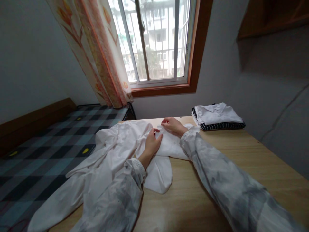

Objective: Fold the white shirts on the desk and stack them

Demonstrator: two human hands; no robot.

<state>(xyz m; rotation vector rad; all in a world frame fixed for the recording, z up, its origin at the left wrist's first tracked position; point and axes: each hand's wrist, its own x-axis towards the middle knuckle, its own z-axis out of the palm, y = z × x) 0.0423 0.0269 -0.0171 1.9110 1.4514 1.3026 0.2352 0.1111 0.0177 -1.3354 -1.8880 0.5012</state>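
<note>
A white shirt [125, 138] lies crumpled across the table, with one long sleeve trailing toward the lower left. My left hand [152, 141] rests on its middle, thumb and forefinger apart. Just beyond and to the right, my right hand [173, 125] is closed in a pinch at the far part of the shirt, near the table's back edge. The cloth between its fingertips is too small to make out clearly. A rounded flap of the white fabric spreads below my left hand onto the bare wood.
The wooden table [241, 167] carries a stack of folded clothes [218, 114], white over dark striped, at its back right. To the left is a bed with a checked cover [55, 135]. A flowered curtain [96, 48] hangs by the barred window [159, 38]; a wooden shelf [272, 19] juts out above.
</note>
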